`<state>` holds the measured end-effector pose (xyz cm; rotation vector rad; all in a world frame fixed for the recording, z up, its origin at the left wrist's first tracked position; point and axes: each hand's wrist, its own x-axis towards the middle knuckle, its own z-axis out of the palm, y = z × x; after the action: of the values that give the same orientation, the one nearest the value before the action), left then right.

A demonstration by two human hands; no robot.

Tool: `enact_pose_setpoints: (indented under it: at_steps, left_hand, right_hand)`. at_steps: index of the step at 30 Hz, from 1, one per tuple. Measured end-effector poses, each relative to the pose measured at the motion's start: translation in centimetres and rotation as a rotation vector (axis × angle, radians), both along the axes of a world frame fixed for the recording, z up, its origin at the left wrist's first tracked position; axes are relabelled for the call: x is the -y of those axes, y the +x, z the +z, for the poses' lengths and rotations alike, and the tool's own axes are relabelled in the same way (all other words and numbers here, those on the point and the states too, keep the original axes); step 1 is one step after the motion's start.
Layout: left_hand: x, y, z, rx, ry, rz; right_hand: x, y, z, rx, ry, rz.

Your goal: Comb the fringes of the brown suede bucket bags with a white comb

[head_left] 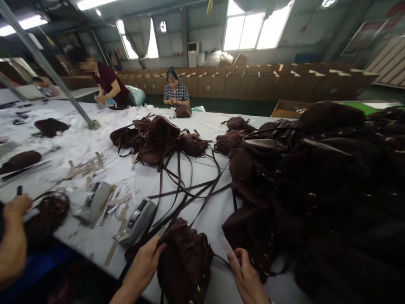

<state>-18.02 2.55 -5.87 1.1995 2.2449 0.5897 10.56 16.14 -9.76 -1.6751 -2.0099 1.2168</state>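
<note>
A dark brown bag (182,270) with gathered folds and fringe stands at the table's near edge. My left hand (142,264) grips the upper left side of it, thumb and fingers closed on the material. To the right of that bag, my right hand (245,272) pinches a thin whitish strip (228,247) that points up and left. The strip is apart from the bag. Just beyond my left hand sits a grey tape dispenser (137,219). Another brown bag (247,232) lies beyond my right hand.
A big heap of dark brown bags (316,177) covers the right side. More bags (155,139) and long straps (180,185) lie mid-table. A second dispenser (95,202) stands among paper scraps (123,198). At left, a co-worker's hand (17,207) reaches in. A metal pole (53,63) rises from the table.
</note>
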Motion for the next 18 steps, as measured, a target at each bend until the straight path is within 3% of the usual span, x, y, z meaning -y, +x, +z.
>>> enact_pose_setpoints:
  at_steps: [3, 5, 7, 10, 12, 14, 18]
  left_hand:
    - [-0.2, 0.4, 1.3, 0.082, 0.102, -0.025]
    - [-0.7, 0.7, 2.1, 0.08, 0.114, -0.035]
    - [-1.2, 0.9, 2.6, 0.056, 0.061, -0.038]
    - [-1.9, 1.6, 2.3, -0.019, -0.063, -0.051]
    - [-2.4, 2.5, 1.8, -0.059, -0.113, -0.074]
    - [-2.9, 3.5, 1.6, -0.088, -0.147, -0.086]
    - [-3.7, 4.9, 2.0, -0.104, -0.265, -0.131]
  right_hand:
    - [2.4, 0.6, -2.5, 0.036, -0.082, -0.027]
    - [2.3, 1.0, -2.6, 0.048, -0.111, -0.065]
    - [1.5, 1.2, -1.4, 0.029, -0.1, -0.102]
    - [0.3, 0.6, 1.8, -0.002, 0.15, -0.07]
    - [0.2, -0.8, 3.7, 0.029, 0.344, 0.055]
    - [0.6, -2.9, 4.8, 0.099, 0.439, 0.198]
    - [1.9, -7.4, 5.1, 0.191, 0.486, 0.402]
